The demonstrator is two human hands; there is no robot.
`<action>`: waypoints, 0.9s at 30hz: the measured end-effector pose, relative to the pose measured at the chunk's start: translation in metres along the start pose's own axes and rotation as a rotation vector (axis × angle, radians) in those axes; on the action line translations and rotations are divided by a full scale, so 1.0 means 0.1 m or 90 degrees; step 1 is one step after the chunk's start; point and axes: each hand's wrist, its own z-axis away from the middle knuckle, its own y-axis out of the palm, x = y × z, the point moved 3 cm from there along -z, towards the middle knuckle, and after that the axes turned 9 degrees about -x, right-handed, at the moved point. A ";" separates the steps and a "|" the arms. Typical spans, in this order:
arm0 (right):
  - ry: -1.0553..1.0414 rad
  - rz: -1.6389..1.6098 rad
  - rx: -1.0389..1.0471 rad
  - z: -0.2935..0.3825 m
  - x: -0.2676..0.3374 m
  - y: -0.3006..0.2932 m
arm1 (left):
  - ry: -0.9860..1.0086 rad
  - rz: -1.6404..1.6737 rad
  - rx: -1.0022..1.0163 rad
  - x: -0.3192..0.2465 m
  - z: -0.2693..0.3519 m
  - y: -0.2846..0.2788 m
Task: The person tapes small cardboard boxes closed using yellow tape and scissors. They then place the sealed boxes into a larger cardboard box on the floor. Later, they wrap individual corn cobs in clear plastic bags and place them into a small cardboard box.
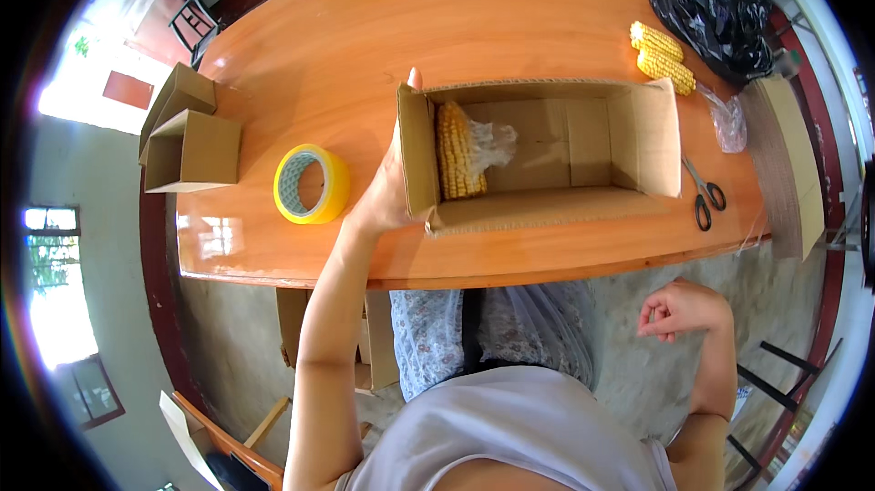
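Note:
An open-topped cardboard box (588,210) is tilted toward me over the wooden table. My left hand (389,190) grips its left end, thumb up along the outer wall and the other fingers mostly hidden. Inside, against that end, is an ear of yellow corn (459,152) with crumpled clear plastic (493,143) beside it, partly around it. My right hand (685,310) hangs in front of the table's near edge, fingers curled in, with nothing visible in it. Black-handled scissors (707,197) lie on the table beyond it.
A yellow tape roll (313,183) stands left of the box, near small cardboard boxes (212,149). At right are corn ears (666,70), a black plastic bag (714,19), a clear plastic bag (728,123) and stacked flat cardboard (786,169). The table's front edge (478,280) curves before me.

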 end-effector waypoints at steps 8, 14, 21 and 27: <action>-0.022 -0.001 -0.084 -0.07 -0.34 0.17 | -0.144 0.039 0.029 -0.03 0.13 0.11; -0.276 -0.222 -0.346 0.33 0.14 -0.25 | -0.199 -0.038 0.031 0.08 0.23 0.05; -0.567 0.154 -0.833 0.31 0.87 -0.76 | -0.234 -0.053 0.050 0.05 0.22 0.08; -0.536 0.218 -0.863 -0.11 0.90 -0.74 | -0.196 -0.092 0.061 -0.16 0.06 0.16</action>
